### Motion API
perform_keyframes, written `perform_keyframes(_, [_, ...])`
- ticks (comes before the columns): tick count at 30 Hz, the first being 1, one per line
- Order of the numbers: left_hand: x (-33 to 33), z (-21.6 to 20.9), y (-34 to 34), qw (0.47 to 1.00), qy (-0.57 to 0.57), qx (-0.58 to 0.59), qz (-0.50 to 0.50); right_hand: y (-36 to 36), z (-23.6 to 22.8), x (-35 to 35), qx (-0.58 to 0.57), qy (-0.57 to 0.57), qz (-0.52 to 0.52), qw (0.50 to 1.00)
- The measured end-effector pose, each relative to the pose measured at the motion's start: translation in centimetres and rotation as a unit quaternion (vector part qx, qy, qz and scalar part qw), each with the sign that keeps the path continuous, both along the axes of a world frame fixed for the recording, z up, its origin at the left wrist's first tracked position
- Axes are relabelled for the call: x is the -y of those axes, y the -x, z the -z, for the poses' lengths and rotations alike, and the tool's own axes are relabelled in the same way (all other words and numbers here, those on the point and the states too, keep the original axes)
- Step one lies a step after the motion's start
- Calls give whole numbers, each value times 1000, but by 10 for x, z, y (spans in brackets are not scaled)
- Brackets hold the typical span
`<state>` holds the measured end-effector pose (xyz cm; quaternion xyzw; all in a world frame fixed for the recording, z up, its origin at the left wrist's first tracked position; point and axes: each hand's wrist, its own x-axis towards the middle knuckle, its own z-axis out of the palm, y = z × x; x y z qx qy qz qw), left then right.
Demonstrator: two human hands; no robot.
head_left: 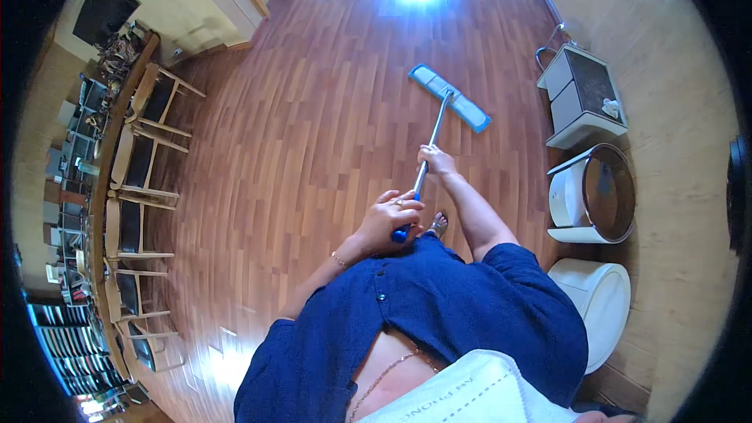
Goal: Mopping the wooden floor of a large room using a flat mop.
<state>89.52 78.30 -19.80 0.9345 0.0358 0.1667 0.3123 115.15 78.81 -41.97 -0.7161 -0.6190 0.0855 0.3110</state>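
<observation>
A flat mop (450,97) with a wide blue-edged head lies against the wood floor ahead of me, its head slanting down to the right. Its metal pole runs back toward my body and ends in a blue grip. My left hand (389,219) is wrapped around the pole's upper end, by the blue grip. Farther down the pole, my right hand (436,161) is closed around the silver shaft. One sandalled foot (439,224) shows just beyond my dark blue clothing.
Several wooden chairs (145,160) line a long cluttered counter (102,211) at the left. Along the right wall stand a small cabinet (583,94), a round brown-topped stool (607,192) and a white round-topped container (607,313). Bright light reflects off the floor far ahead.
</observation>
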Motion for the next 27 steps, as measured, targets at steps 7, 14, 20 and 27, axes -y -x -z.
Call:
perform_keyframes(7, [-40, -42, -56, 999, 25, -36, -10, -36, -62, -36, 54, 99, 22, 993])
perform_keyframes(14, [-58, -172, -64, 999, 52, 5, -5, -11, -161, -34, -29, -112, -26, 993])
perform_keyframes(20, [-69, -184, -77, 994, 81, 32, 68, -25, -180, -39, -57, -112, -138, 982])
perform_keyframes(27, [-133, -153, -138, 970, 144, 75, 183, -78, -165, -78, -20, -73, -37, 996])
